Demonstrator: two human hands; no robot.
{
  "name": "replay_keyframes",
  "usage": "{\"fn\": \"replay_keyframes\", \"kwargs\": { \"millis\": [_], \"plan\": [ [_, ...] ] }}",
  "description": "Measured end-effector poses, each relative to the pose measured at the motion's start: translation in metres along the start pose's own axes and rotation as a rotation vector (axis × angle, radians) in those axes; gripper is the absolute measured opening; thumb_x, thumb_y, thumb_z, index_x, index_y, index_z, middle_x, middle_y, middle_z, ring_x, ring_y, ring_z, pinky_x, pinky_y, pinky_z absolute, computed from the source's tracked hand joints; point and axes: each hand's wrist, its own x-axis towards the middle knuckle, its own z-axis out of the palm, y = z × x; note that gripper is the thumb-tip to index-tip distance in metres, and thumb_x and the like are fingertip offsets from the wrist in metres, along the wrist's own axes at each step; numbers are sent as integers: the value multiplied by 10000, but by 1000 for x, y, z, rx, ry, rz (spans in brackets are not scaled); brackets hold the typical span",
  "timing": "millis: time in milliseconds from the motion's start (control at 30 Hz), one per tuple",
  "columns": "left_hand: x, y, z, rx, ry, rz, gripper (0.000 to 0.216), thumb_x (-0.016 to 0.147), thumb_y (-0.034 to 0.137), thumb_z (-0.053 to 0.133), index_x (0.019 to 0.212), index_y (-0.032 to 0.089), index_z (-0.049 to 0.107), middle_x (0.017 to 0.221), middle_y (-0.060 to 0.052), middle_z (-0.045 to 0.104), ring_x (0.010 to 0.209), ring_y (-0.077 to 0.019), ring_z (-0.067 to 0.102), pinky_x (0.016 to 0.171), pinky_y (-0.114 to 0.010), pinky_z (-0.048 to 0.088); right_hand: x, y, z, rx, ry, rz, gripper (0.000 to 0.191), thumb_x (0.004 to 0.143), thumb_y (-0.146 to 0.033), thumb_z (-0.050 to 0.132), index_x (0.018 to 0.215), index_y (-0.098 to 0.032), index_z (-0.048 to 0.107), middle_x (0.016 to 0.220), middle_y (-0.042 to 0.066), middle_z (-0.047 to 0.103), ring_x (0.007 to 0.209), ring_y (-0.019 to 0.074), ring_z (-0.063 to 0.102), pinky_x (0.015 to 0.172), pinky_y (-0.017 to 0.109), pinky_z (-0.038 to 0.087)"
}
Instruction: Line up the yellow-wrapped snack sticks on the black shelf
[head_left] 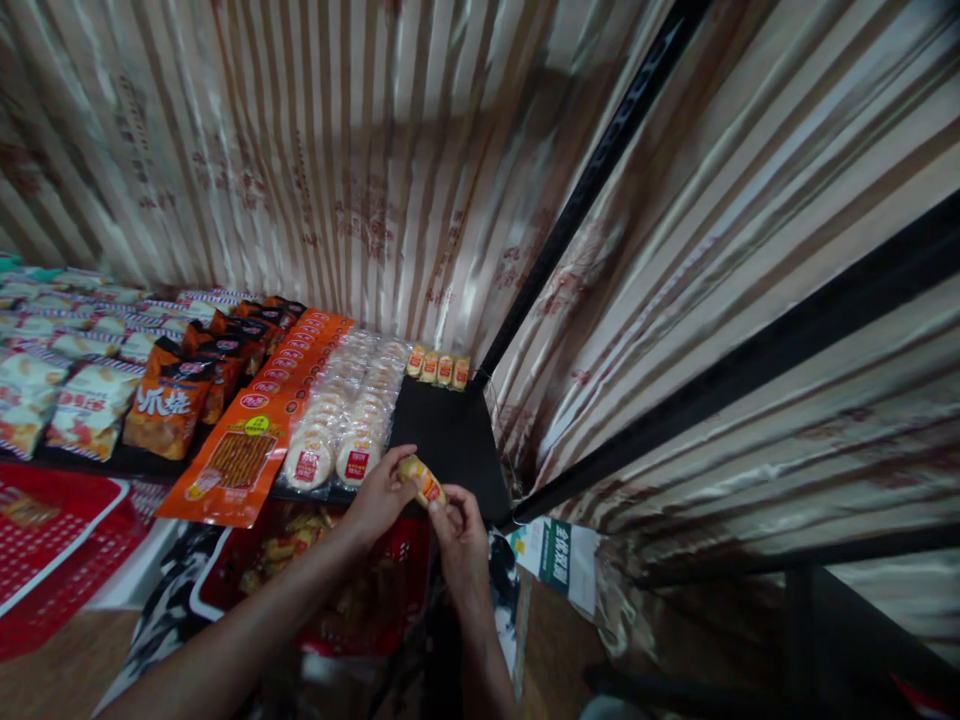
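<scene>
Between my two hands is a small yellow snack packet with a red and orange label. My left hand pinches its left end, and my right hand pinches its right end. Both are over the front edge of a black shelf. Several similar packets stand in a row at the shelf's back corner. Below my forearms, a red basket holds many loose yellow packets, partly hidden by my left arm.
Left of the bare shelf part lie two rows of round white crackers, long orange snack packs, orange and black bags and white bags. Black posts stand at the right before striped curtains. Another red basket is at left.
</scene>
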Motion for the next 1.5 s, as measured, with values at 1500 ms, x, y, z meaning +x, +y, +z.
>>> {"fn": "replay_keyframes", "kwargs": {
  "millis": [1500],
  "plan": [
    [212, -6, 97, 715, 19, 173, 199, 756, 114, 522, 930, 123, 617, 947, -107, 656, 888, -197, 591, 804, -290, 433, 228, 20, -3, -715, 403, -320, 484, 771, -338, 473, 1191, -98, 469, 967, 142, 577, 896, 248, 555, 757, 326, 425]
  ]
}}
